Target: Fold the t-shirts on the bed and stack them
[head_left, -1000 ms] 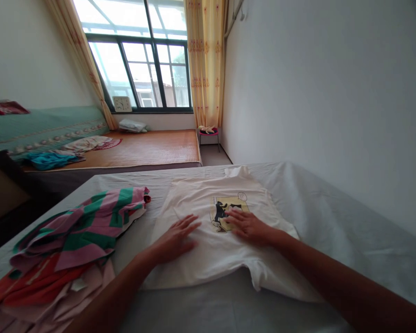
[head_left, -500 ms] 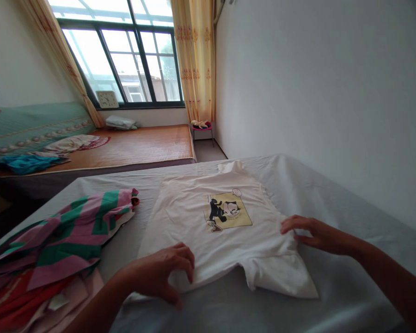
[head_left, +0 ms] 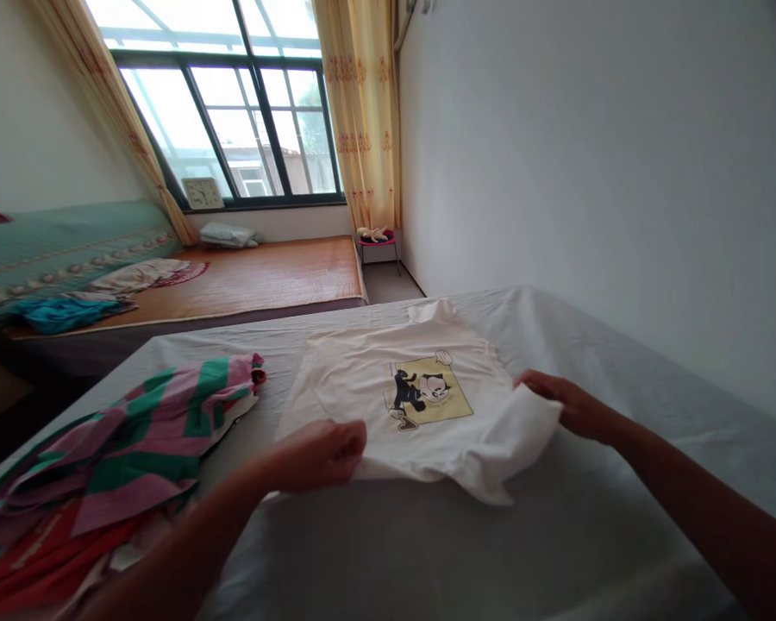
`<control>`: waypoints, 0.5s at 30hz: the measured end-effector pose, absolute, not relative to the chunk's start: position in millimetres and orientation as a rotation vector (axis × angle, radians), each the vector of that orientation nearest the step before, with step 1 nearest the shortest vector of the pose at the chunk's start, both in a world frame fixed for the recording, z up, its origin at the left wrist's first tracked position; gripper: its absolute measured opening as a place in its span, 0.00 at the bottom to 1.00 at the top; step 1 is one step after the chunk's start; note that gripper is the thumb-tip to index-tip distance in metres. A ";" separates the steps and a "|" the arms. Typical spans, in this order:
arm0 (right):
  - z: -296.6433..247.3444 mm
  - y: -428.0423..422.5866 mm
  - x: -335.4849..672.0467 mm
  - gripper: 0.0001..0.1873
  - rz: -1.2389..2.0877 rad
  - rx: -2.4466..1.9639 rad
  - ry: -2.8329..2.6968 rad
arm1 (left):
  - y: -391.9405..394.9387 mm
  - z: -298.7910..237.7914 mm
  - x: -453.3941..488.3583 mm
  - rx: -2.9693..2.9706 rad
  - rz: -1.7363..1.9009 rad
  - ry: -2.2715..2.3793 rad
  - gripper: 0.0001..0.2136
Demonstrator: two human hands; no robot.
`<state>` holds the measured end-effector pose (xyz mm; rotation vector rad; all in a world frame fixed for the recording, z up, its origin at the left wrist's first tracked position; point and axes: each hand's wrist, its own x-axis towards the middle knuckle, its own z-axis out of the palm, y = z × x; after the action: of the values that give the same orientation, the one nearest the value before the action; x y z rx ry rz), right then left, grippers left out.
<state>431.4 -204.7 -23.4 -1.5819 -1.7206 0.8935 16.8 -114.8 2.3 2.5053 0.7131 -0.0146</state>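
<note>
A white T-shirt [head_left: 362, 384] with a yellow cartoon print lies face up on a bed covered by a grey-white sheet [head_left: 621, 405]. My left hand [head_left: 320, 453] is closed in a pinch on the shirt's near left hem. My right hand [head_left: 566, 401] grips the near right side, where the fabric is lifted and folded over toward the print. The shirt's lower edge is raised off the sheet between both hands.
A pile of clothes [head_left: 122, 448] in pink, green and red lies on the bed to the left. The white wall [head_left: 588, 172] runs along the right side. Beyond the bed are a wooden platform [head_left: 252, 276], a small stool [head_left: 378, 240] and a window [head_left: 233, 103].
Both hands left the middle of the shirt, moved to its near edge, closed on the fabric and lifted the lower part up and forward. The right side has folded over.
</note>
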 end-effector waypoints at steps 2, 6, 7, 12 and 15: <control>-21.0 -169.7 429.5 0.20 0.783 -1.592 -1.575 | -78.7 5.1 21.1 2.449 0.158 0.796 0.08; -38.9 -115.2 438.9 0.24 0.485 -1.897 -1.486 | -13.8 -3.4 3.3 2.226 0.350 1.099 0.20; -45.8 -109.8 443.9 0.24 0.468 -1.962 -1.513 | -6.0 -7.8 -8.8 2.145 0.347 1.159 0.22; -75.8 -124.9 464.4 0.29 0.743 -1.921 -1.550 | -24.6 -27.5 -75.1 1.779 0.302 1.349 0.30; -82.8 -139.9 463.9 0.36 0.808 -1.793 -1.499 | -45.8 -33.7 -89.0 1.894 0.298 1.270 0.34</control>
<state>463.9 -139.9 -82.8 -1.7933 -1.4994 0.8077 -89.0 -45.8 -33.7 1.8936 1.2704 0.2981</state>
